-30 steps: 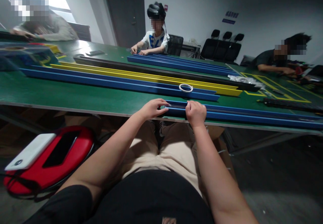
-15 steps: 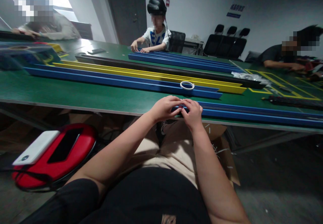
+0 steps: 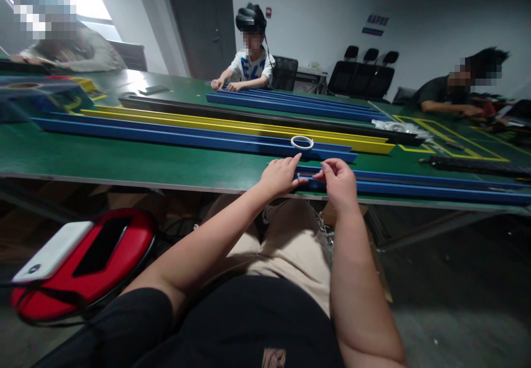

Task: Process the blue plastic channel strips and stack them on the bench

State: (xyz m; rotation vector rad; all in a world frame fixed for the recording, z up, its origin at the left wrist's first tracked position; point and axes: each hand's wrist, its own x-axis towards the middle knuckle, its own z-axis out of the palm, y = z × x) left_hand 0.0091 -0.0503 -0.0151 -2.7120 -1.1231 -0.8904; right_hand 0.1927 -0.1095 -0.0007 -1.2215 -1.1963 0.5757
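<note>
A long blue channel strip (image 3: 415, 188) lies along the near edge of the table. Over its left end rests my left hand (image 3: 280, 177), thumb and index finger spread apart, the other fingers partly hidden behind the hand. My right hand (image 3: 342, 184) is just to the right, above the same strip, with thumb and fingertips pinched together; whatever is between them is too small to make out. Beyond my hands, a white ring-shaped roll (image 3: 302, 148) leans on a second blue channel (image 3: 178, 135).
Behind lie yellow channels (image 3: 249, 130), a black channel (image 3: 199, 110) and more blue channels (image 3: 290, 102). Clear plastic wrapping (image 3: 400, 129) sits at right. A red stool (image 3: 124, 246) with a white box (image 3: 52, 250) stands at lower left. Several people sit around the green table (image 3: 166, 166).
My hands, close together before, have come apart. The right hand moved right and is now pinched; the left hand's thumb and index finger spread. The view shifted slightly.
</note>
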